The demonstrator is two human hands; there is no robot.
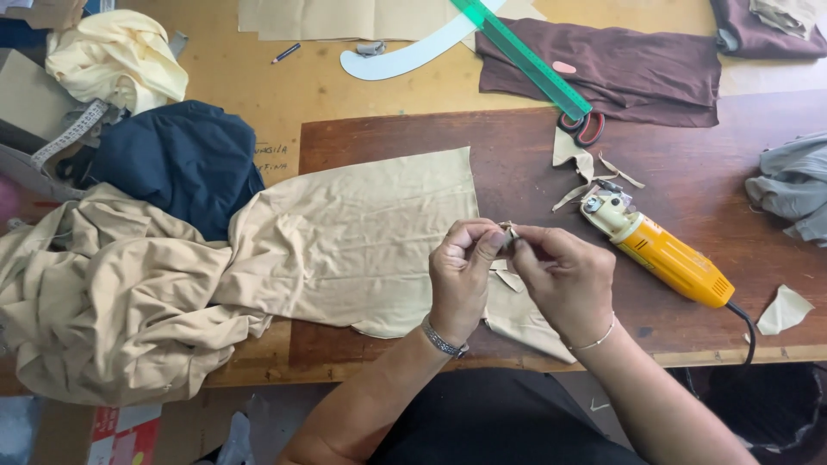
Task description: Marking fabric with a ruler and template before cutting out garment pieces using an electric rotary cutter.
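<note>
My left hand (462,274) and my right hand (564,280) meet above the dark wooden table (517,146), both pinching a small tan fabric piece (508,234) between the fingertips. A loose end of that piece hangs down between my palms. Under my hands lies a large tan cloth (345,241), spread flat and bunching into a heap at the left. A yellow handheld electric fabric cutter (663,251) lies just right of my right hand, its cord running off the front edge.
Tan offcuts (586,172) and red-handled scissors (582,127) lie behind the cutter. A green ruler (525,56), a white curve template (405,53) and brown cloth (629,69) sit at the back. Navy cloth (181,164) and pale yellow cloth (116,60) are piled left; grey cloth (792,185) right.
</note>
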